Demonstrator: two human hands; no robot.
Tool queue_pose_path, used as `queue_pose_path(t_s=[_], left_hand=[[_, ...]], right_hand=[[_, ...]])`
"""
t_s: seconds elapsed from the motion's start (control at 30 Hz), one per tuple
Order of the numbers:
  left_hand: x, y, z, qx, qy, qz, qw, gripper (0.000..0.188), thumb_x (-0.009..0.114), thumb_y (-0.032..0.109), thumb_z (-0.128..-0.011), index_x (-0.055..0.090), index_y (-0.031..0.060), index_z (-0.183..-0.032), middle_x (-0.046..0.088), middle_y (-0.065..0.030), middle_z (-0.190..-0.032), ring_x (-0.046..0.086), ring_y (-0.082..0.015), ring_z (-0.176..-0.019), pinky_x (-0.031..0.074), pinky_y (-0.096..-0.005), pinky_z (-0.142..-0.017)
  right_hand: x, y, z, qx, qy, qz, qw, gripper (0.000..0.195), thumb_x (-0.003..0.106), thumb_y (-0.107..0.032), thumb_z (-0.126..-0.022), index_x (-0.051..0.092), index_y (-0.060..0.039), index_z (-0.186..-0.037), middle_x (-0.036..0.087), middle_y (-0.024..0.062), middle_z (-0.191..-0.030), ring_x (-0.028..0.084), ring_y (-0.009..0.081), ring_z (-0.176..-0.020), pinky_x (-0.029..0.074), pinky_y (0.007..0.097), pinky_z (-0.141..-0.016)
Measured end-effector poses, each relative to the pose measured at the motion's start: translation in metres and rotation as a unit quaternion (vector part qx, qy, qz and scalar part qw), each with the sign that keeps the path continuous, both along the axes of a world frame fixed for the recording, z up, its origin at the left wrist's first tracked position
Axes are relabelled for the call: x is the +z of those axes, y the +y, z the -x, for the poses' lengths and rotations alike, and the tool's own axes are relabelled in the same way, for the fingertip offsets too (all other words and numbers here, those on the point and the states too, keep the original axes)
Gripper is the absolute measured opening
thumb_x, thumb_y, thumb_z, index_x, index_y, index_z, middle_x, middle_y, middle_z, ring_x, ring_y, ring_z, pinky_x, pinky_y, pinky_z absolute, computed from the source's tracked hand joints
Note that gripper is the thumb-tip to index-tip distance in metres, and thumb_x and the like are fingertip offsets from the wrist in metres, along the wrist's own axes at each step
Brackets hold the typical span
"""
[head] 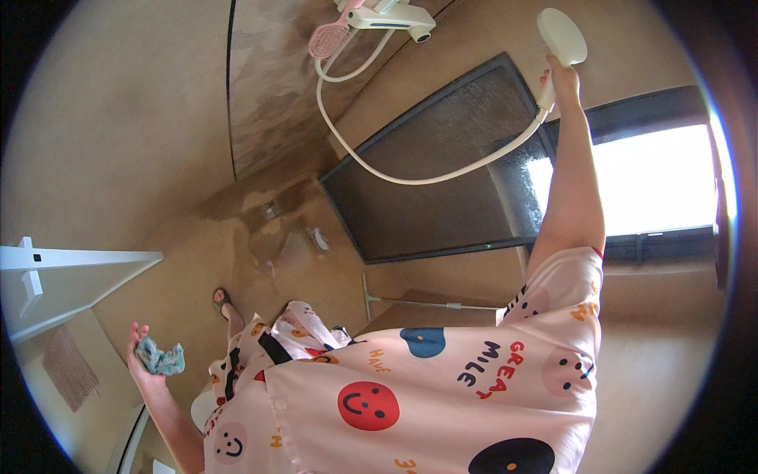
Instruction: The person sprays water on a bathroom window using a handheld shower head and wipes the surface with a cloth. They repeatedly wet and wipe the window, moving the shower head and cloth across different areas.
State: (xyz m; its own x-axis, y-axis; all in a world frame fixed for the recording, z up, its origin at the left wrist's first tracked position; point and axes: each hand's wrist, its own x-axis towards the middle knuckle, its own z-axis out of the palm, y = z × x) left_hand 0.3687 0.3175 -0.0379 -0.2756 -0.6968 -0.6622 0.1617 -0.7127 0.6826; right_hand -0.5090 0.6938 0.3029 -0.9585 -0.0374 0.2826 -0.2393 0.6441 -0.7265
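Note:
My right hand is raised at the upper right and grips the handle of a cream handheld shower head. A pale flexible hose loops from the handle to the cream shower fixture on the wall at the top. At the lower left, my left hand holds a crumpled blue-green cloth against its palm, fingers partly extended. A pink vented hairbrush hangs beside the fixture.
A dark-framed glass panel stands beside a bright window. A floor drain lies in a wet patch. A white door edge with a handle is at left, near a woven mat. A sandalled foot rests on the floor.

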Motion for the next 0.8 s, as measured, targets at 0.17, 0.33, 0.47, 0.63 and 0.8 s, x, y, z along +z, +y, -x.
queue_pose_path(t_s=[0.17,0.33,0.47,0.63,0.8], left_hand=[[0.011,0.006,0.015,0.046,-0.016,-0.01,0.999,0.033,0.054,0.027,-0.095,0.058,0.0114,-0.124,0.064,-0.0035,-0.109,0.059,-0.0097,-0.081,0.05,-0.0316,-0.077],[0.009,0.001,0.018,0.029,-0.023,-0.014,0.999,0.036,0.053,0.025,-0.095,0.056,0.0107,-0.127,0.064,-0.0032,-0.111,0.059,-0.0106,-0.082,0.051,-0.0321,-0.079],[0.014,-0.001,0.022,-0.029,0.01,-0.016,0.999,0.038,0.053,0.024,-0.094,0.055,0.0109,-0.129,0.063,-0.0032,-0.11,0.059,-0.0117,-0.088,0.049,-0.0326,-0.083],[0.024,0.0,0.036,-0.047,0.027,-0.014,0.998,0.036,0.052,0.021,-0.094,0.056,0.01,-0.128,0.062,-0.0038,-0.109,0.057,-0.0117,-0.093,0.048,-0.0311,-0.085],[0.021,-0.004,0.035,-0.067,0.038,0.006,0.997,0.036,0.052,0.021,-0.093,0.056,0.0089,-0.127,0.061,-0.0041,-0.11,0.056,-0.0119,-0.093,0.049,-0.0307,-0.085]], right_hand=[[-0.008,0.02,-0.012,0.014,-0.029,0.034,0.999,0.031,0.067,-0.029,-0.085,0.058,0.0002,-0.078,0.055,0.0077,-0.061,0.058,0.0185,-0.049,0.048,0.0333,-0.045],[-0.004,0.064,-0.058,0.005,-0.026,0.042,0.999,0.034,0.067,-0.031,-0.085,0.058,0.0017,-0.081,0.055,0.0068,-0.061,0.057,0.0179,-0.049,0.049,0.032,-0.044],[0.001,0.098,-0.092,-0.008,-0.017,0.023,1.0,0.038,0.068,-0.035,-0.085,0.059,0.0013,-0.079,0.055,0.0067,-0.06,0.057,0.0179,-0.048,0.048,0.0319,-0.044],[0.003,0.144,-0.144,-0.004,-0.029,0.058,0.998,0.041,0.068,-0.041,-0.085,0.056,-0.002,-0.088,0.054,0.0053,-0.064,0.056,0.0156,-0.053,0.048,0.0303,-0.046],[0.004,0.164,-0.17,-0.042,-0.024,0.078,0.996,0.039,0.068,-0.04,-0.085,0.058,-0.0041,-0.093,0.055,0.005,-0.067,0.057,0.0147,-0.057,0.05,0.029,-0.051]])
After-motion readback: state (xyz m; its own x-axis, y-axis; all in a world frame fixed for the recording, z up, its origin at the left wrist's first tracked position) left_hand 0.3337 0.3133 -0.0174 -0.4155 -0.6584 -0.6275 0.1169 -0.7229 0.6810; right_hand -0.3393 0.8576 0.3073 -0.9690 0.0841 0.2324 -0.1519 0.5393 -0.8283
